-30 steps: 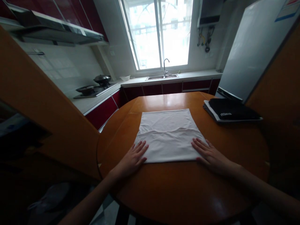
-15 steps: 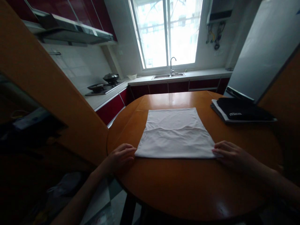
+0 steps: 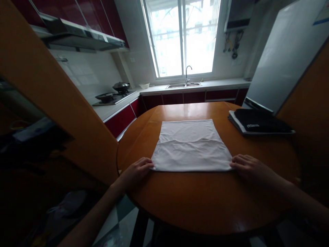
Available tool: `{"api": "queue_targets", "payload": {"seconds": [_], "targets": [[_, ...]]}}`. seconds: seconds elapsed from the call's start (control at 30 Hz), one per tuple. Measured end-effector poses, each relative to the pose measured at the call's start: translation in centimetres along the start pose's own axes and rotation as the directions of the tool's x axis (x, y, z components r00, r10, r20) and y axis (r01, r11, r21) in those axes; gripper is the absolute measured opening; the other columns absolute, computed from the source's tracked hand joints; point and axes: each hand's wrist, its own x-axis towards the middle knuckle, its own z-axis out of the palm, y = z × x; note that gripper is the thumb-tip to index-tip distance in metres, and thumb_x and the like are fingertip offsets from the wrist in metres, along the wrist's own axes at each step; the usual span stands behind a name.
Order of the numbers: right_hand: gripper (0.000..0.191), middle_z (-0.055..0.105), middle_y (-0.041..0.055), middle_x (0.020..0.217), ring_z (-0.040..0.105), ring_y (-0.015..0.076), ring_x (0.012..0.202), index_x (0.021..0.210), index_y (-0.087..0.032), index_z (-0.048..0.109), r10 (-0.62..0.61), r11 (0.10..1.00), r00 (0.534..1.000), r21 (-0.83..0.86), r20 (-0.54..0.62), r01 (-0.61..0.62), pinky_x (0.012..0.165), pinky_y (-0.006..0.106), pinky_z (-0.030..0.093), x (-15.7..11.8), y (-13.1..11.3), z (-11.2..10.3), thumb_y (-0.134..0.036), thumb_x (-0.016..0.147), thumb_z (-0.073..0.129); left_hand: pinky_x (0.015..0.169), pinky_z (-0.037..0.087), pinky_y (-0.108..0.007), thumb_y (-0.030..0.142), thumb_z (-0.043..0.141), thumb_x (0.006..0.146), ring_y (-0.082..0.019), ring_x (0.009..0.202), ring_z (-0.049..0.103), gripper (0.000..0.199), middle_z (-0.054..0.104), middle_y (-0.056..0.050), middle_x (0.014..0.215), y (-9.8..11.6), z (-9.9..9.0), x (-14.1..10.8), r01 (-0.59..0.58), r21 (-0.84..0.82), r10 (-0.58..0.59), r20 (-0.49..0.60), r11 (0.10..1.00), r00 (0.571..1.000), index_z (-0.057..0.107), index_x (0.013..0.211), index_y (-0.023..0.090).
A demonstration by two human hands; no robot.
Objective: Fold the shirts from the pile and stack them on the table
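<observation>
A folded white cloth garment (image 3: 191,154) lies flat on the wooden table (image 3: 195,202), its near edge straight and a curved edge showing across its middle. At the near left corner, my left hand (image 3: 138,169) has its fingers closed on the cloth. My right hand (image 3: 246,164) pinches the near right corner in the same way.
A stack of folded clothes with a black one on top (image 3: 262,121) sits at the table's right. Beyond the table are a counter with a sink (image 3: 183,85), a stove with two pans (image 3: 120,86) and a fridge (image 3: 288,51) at right.
Both hands have moved slightly inward and closed on the near corners of the white cloth. The view has shifted a little.
</observation>
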Motion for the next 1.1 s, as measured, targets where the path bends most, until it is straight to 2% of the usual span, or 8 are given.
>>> {"api": "queue_targets", "payload": {"seconds": [0.17,0.33,0.53,0.67,0.8,0.97,1.03,1.1], "targets": [[0.029,0.072,0.0068,0.098,0.065,0.0208,0.089,0.109,-0.025,0.072,0.035,0.997,0.999,0.068,-0.003,-0.035,0.082,0.036,0.050,0.0,-0.2,-0.5,-0.015,0.095,0.049,0.083,0.056,-0.027,0.015,0.048,0.099,-0.016,0.092,0.067,0.024,0.068,-0.007,0.103,-0.5,-0.3,-0.1,0.014,-0.044,-0.013,0.028,0.999,1.000,0.069,0.107,0.023],[0.025,0.072,0.0058,0.093,0.065,0.0198,0.085,0.106,-0.027,0.072,0.106,0.966,0.994,0.238,-0.028,-0.097,0.080,0.035,0.050,-0.5,-1.3,-2.9,-0.019,0.094,0.052,0.080,0.056,-0.024,0.018,0.053,0.097,-0.015,0.090,0.068,0.021,0.069,-0.006,0.100,1.1,-3.0,-0.4,0.045,-0.144,-0.041,0.029,0.989,0.999,0.070,0.108,0.024],[0.016,0.069,0.0082,0.097,0.066,0.0236,0.089,0.096,-0.027,0.068,0.228,0.826,0.972,0.518,0.053,-0.222,0.076,0.034,0.054,-1.4,-3.5,-7.0,-0.023,0.091,0.054,0.076,0.055,-0.024,0.022,0.052,0.096,-0.017,0.086,0.067,0.022,0.069,-0.005,0.100,4.3,-7.7,-1.1,0.216,-0.307,-0.149,0.227,0.927,0.962,0.071,0.105,0.025],[0.014,0.067,0.0078,0.093,0.065,0.0241,0.084,0.091,-0.026,0.066,0.355,0.730,0.934,0.614,0.036,-0.301,0.070,0.034,0.053,-0.7,-3.2,-7.4,-0.030,0.092,0.052,0.070,0.054,-0.025,0.027,0.048,0.096,-0.018,0.079,0.065,0.024,0.069,-0.005,0.093,4.5,-8.9,-0.1,0.236,-0.378,-0.181,0.177,0.895,0.968,0.071,0.100,0.024],[0.016,0.069,0.0064,0.090,0.066,0.0239,0.084,0.092,-0.024,0.067,0.515,0.684,0.856,0.625,-0.048,-0.376,0.073,0.034,0.054,2.2,-1.0,-6.6,-0.034,0.088,0.055,0.070,0.053,-0.027,0.036,0.048,0.094,-0.019,0.078,0.063,0.028,0.067,-0.006,0.087,2.3,-7.9,2.9,0.237,-0.417,-0.255,0.013,0.878,0.967,0.070,0.095,0.019],[0.020,0.073,0.0058,0.087,0.067,0.0244,0.082,0.089,-0.022,0.071,0.664,0.623,0.740,0.626,-0.106,-0.469,0.074,0.035,0.054,7.8,3.4,-5.6,-0.034,0.082,0.056,0.066,0.049,-0.025,0.041,0.050,0.087,-0.017,0.074,0.059,0.030,0.064,-0.004,0.081,-2.8,-6.3,6.9,0.316,-0.441,-0.401,-0.112,0.840,0.909,0.067,0.088,0.016],[0.021,0.074,0.0065,0.089,0.067,0.0246,0.083,0.089,-0.021,0.072,0.690,0.599,0.717,0.631,-0.096,-0.492,0.075,0.035,0.054,9.9,5.6,-4.5,-0.033,0.080,0.056,0.066,0.048,-0.025,0.039,0.051,0.083,-0.017,0.074,0.059,0.030,0.064,-0.003,0.081,-5.5,-5.5,8.4,0.353,-0.444,-0.445,-0.120,0.824,0.887,0.067,0.089,0.015],[0.024,0.075,0.0070,0.090,0.067,0.0241,0.083,0.091,-0.020,0.072,0.689,0.586,0.722,0.640,-0.070,-0.497,0.075,0.035,0.054,12.0,7.8,-2.7,-0.033,0.079,0.057,0.069,0.048,-0.025,0.038,0.052,0.080,-0.017,0.076,0.060,0.030,0.067,-0.003,0.082,-8.1,-4.2,10.0,0.394,-0.447,-0.482,-0.099,0.803,0.871,0.068,0.090,0.014]]}}
